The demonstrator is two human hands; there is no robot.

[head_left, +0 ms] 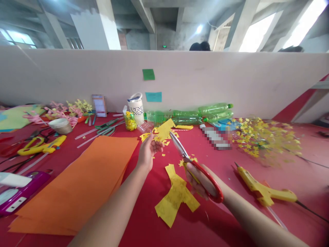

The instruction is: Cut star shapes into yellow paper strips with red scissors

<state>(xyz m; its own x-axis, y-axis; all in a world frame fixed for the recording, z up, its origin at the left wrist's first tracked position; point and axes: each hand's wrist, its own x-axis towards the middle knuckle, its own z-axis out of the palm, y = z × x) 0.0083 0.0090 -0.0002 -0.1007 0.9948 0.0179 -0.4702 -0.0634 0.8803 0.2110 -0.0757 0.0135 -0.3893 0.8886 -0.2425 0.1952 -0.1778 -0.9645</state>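
Note:
My left hand (149,152) has its fingers curled in, with thumb and fingertips at the lower edge of a piece of yellow paper (165,130). In my right hand (199,180) is a pair of scissors (180,147) with long metal blades and red handles. Its tips point up and left, close to the paper's right side. Just below the blades lie several small yellow paper stars (182,163). Several yellow paper strips (171,200), with faint outlines on them, overlap on the red table between my forearms. Small yellow scraps (166,143) lie scattered behind my left fingers.
Orange sheets (84,181) cover the table at left, beside a purple power strip (28,190). A yellow glue gun (266,190) lies at right, near a bunch of yellow stars (259,137). Green plastic bottles (187,118) and a white tumbler (136,108) stand or lie along the back partition.

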